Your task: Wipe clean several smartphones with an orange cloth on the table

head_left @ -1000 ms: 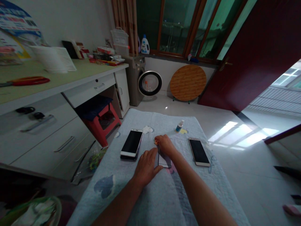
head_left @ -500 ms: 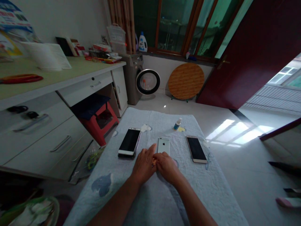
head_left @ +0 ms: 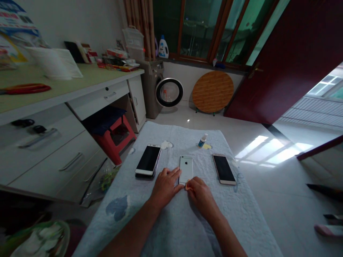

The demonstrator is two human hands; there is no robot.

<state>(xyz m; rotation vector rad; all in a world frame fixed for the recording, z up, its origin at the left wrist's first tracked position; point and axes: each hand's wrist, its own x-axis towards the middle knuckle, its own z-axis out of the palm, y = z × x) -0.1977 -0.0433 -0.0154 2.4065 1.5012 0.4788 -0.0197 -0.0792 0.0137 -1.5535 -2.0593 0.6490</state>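
A silver phone with an apple logo lies back side up on the cloth-covered table. My left hand is open, its fingertips at the phone's left edge and its thumb near the lower left corner. At the phone's lower end, my right hand is closed on a small orange cloth-like piece, mostly hidden by the fingers. To the left, a white phone with a black screen rests on another dark one. A gold-edged phone lies at the right. Beyond the silver phone stands a small spray bottle.
A pale blue patterned cloth covers the table. Along the left are a white desk with drawers and a red stool. An open-doored washing machine and a round wooden tabletop stand at the back.
My hands have drawn apart from where they met over the phone's lower part. The left has settled at its left edge; the right, with the orange piece, has shifted right and nearer to me.
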